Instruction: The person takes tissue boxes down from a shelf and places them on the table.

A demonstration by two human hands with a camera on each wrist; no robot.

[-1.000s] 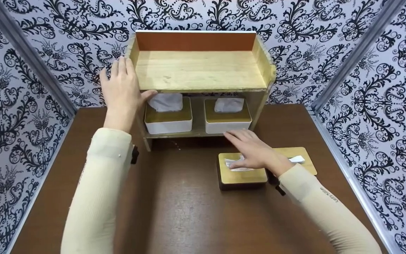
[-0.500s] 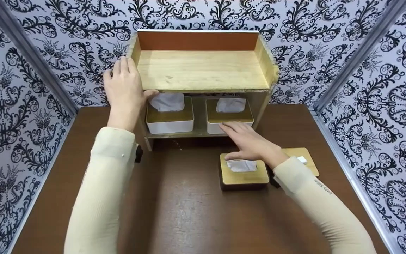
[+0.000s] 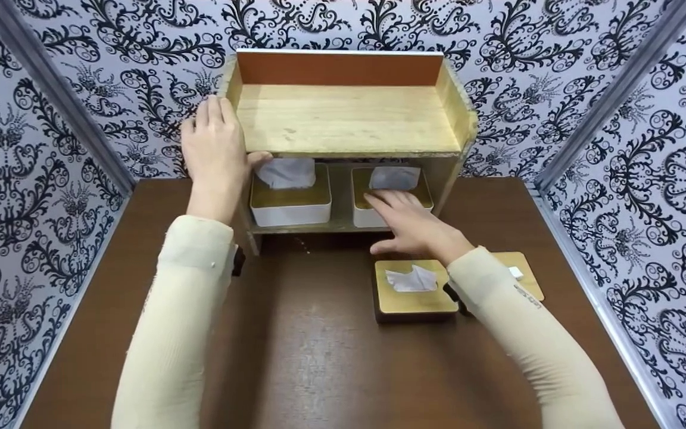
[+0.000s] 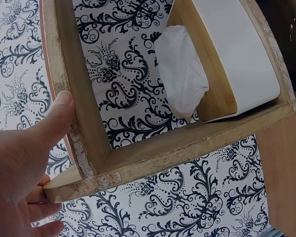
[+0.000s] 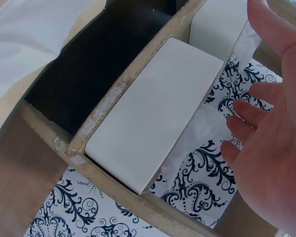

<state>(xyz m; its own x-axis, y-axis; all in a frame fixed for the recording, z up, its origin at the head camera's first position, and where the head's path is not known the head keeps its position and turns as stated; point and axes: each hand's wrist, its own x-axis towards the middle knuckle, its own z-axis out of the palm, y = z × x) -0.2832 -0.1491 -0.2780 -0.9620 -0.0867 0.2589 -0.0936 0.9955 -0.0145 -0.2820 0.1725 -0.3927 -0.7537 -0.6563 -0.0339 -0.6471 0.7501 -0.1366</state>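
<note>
A two-level wooden shelf (image 3: 343, 116) stands at the back. My left hand (image 3: 215, 146) grips its upper left side; in the left wrist view the thumb presses the front edge (image 4: 64, 98) and the fingers go behind the side panel. On the lower level sit two white tissue boxes with wooden lids, a left one (image 3: 292, 214) and a right one (image 3: 363, 218), each with a tissue sticking up. My right hand (image 3: 411, 223), fingers extended and holding nothing, is just in front of the right box; whether it touches is unclear. Below it sits a dark tissue box (image 3: 411, 304).
Another wooden-lidded tissue box (image 3: 530, 280) lies at the right, partly behind the right sleeve. Everything rests on a brown table (image 3: 313, 369). Patterned walls (image 3: 349, 24) rise at the back and both sides, with metal strips along the corners.
My right hand has moved up and away from over the dark tissue box to the front of the right white box. The left hand keeps its grip on the shelf.
</note>
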